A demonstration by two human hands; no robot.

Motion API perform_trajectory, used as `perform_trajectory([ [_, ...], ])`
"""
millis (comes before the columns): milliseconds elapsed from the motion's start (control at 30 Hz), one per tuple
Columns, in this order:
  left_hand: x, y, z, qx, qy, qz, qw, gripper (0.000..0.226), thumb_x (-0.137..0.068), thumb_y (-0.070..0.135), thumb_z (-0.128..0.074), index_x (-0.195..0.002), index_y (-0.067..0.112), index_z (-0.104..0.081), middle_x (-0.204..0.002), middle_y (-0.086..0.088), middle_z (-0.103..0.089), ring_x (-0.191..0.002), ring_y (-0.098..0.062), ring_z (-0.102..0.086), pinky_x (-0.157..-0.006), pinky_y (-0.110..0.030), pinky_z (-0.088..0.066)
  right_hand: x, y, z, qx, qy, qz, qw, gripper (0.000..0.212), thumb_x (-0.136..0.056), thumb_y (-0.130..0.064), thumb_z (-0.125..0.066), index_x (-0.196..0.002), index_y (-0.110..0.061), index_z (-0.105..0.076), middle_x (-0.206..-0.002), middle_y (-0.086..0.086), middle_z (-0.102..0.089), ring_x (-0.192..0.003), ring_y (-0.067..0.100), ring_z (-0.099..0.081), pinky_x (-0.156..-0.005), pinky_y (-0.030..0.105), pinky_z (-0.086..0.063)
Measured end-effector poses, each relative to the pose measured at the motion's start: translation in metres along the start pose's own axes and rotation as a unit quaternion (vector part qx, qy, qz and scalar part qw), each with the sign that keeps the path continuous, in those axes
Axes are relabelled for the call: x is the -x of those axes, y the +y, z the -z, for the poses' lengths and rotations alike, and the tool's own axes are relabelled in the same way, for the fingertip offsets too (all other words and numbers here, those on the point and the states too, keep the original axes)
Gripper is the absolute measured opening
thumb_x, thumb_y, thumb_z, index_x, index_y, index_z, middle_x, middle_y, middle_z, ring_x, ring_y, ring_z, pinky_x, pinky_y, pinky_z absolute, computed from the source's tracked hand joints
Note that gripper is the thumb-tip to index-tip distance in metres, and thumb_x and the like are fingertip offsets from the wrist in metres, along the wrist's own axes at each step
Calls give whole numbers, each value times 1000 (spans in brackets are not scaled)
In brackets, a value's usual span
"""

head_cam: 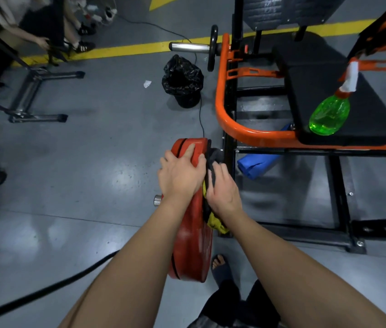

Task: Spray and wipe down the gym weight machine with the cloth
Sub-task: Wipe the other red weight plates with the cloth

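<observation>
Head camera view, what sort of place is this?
Probably a gym: an orange-framed weight machine with a black padded seat, red weight plates that the right hand holds a cloth against, and a grey floor with a yellow line.

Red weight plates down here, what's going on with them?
A person is wiping the red weight plates on the machine. The left hand rests on their rim, while the right hand holds a dark and yellow cloth against their inner side. The green spray bottle sits on the black seat pad, untouched.
</observation>
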State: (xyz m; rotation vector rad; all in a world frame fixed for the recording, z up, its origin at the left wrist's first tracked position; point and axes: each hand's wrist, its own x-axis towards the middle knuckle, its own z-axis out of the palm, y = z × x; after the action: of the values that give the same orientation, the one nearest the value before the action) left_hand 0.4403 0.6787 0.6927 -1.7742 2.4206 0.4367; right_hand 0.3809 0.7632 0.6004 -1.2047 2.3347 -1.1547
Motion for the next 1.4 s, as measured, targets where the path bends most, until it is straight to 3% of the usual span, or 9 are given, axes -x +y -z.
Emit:
perform_trajectory([
  [300, -33, 6, 1, -26, -67, -27, 997, 56, -101, 65, -26, -154, 49, -35, -150, -18, -41, -136, -38, -38, -109, -48, -35, 5, 6, -5, -3, 38, 32, 999, 42, -105, -28, -35, -128, 0, -56, -114, 18, -61, -100, 40, -62, -88, 50, -55],
  [533, 13, -11, -6, -6, 10, -31, 999, 55, -101, 65, -30, -154, 51, -33, -161, -21, -29, -141, -39, -34, -113, -48, -31, -3, 4, -2, -27, 14, 4, 1000, 37, -105, -33, -32, -125, -12, -55, -114, 8, -59, -99, 33, -61, -84, 47, -53],
  [700, 61, -32, -18, 92, 106, -21, 990, 50, -94, 60, -51, -143, 51, -48, -140, -10, -44, -127, -27, -45, -102, -45, -43, -3, 0, 1, -17, -11, -10, 1000, 36, -105, -38, -30, -122, -17, -52, -112, 4, -56, -98, 34, -62, -81, 50, -52],
  [800, 69, -36, -11, 141, 79, 25, 987, 51, -86, 57, -59, -132, 37, -47, -122, -3, -41, -116, -27, -48, -94, -45, -46, -1, -2, 1, 2, -5, 7, 1000, 29, -105, -35, -31, -121, -18, -49, -112, 6, -56, -91, 39, -63, -75, 52, -53],
  [900, 47, -21, 11, 142, 70, 77, 984, 41, -89, 47, -57, -116, 22, -38, -124, -8, -49, -117, -35, -52, -93, -47, -39, -1, -1, -1, 27, -4, 5, 1000, 37, -105, -35, -31, -124, -13, -53, -113, 11, -58, -88, 43, -64, -72, 53, -54],
  [1000, 2, 10, 35, 170, 97, 84, 977, 38, -92, 42, -55, -118, 19, -40, -127, -11, -56, -118, -36, -54, -91, -45, -41, -1, -2, -1, 41, -21, -4, 999, 43, -103, -37, -27, -125, -12, -54, -113, 12, -58, -88, 43, -63, -73, 54, -53],
  [1100, -46, 33, 34, 220, 54, 116, 967, 45, -93, 46, -51, -126, 15, -45, -132, -14, -57, -124, -37, -54, -94, -46, -45, 0, -2, 1, 45, -18, 3, 999, 41, -103, -36, -28, -123, -12, -54, -111, 13, -58, -89, 43, -63, -73, 52, -54],
  [1267, -80, 36, 1, 11, -108, 113, 988, 68, -97, 61, -32, -154, 22, -35, -151, -19, -42, -137, -39, -44, -106, -46, -39, -7, -1, 0, 49, -27, -7, 998, 46, -102, -39, -23, -120, -12, -56, -109, 12, -60, -94, 40, -62, -77, 50, -53],
  [1400, -86, 31, 0, -43, -149, 65, 986, 65, -99, 64, -21, -155, 36, -38, -151, -22, -39, -137, -40, -41, -111, -45, -36, -9, 1, 0, 60, -31, -22, 997, 40, -102, -36, -27, -121, -14, -55, -110, 11, -60, -94, 39, -63, -77, 49, -53],
])
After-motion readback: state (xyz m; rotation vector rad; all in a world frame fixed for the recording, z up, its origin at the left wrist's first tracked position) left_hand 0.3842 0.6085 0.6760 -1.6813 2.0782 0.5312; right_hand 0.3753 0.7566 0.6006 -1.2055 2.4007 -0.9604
